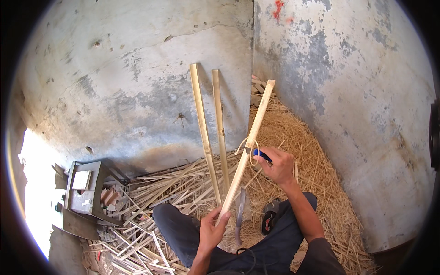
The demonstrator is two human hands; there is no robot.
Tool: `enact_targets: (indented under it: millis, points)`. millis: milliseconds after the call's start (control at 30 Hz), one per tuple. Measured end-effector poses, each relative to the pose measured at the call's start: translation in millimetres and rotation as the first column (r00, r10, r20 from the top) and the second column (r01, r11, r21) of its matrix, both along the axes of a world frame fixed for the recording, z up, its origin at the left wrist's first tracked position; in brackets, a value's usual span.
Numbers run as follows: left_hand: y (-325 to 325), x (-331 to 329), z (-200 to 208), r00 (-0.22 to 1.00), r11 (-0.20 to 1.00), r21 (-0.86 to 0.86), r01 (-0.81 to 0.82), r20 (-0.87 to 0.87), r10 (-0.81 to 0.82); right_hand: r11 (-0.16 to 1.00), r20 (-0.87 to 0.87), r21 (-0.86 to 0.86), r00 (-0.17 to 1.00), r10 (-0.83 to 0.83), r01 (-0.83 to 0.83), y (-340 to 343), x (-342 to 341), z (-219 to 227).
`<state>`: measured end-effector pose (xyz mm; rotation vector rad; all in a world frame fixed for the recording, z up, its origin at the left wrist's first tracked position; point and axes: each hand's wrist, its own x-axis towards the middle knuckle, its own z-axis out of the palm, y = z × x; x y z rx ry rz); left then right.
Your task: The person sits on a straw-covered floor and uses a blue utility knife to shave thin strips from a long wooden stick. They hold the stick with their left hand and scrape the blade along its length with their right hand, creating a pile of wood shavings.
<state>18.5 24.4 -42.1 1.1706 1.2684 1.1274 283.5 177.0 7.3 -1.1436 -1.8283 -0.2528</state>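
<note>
Where walls meet, two leaning bamboo slats (208, 133), perhaps a third slat (250, 142) in both hands (247, 201)

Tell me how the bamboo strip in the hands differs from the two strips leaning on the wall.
The held bamboo strip tilts to the right, gripped at its lower end by the left hand, while the two leaning strips stand nearly upright, untouched. The right hand presses a blue-handled knife against the held strip, curling a thin shaving; the leaning strips show none. All are long, pale split bamboo.
</note>
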Motion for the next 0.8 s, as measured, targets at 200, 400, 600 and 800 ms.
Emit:
enact_targets:
  millis: [200,400,600,800]
  points:
    - [-4.2,1.9,-0.4,0.960,0.966,0.250,-0.071,-0.245,0.134,1.000,0.041,-0.007,0.999,-0.011,0.012,-1.0,-3.9,-0.3]
    - [-48.8,-45.8,-23.0,0.972,0.962,-0.206,0.180,0.188,-0.142,0.814,-0.455,-0.240,0.679,-0.576,0.530,57.5,116.0,12.8]
    - [-23.4,-57.3,-38.0,0.992,0.998,-0.054,-0.035,-0.123,0.028,0.903,-0.435,-0.419,0.852,-0.291,0.095,23.7,101.6,-28.8]
    - [-0.3,-34.7,-13.7,0.997,0.999,0.017,-0.027,-0.076,0.029,0.684,-0.624,-0.545,0.779,0.054,-0.484,-4.6,22.9,2.1]
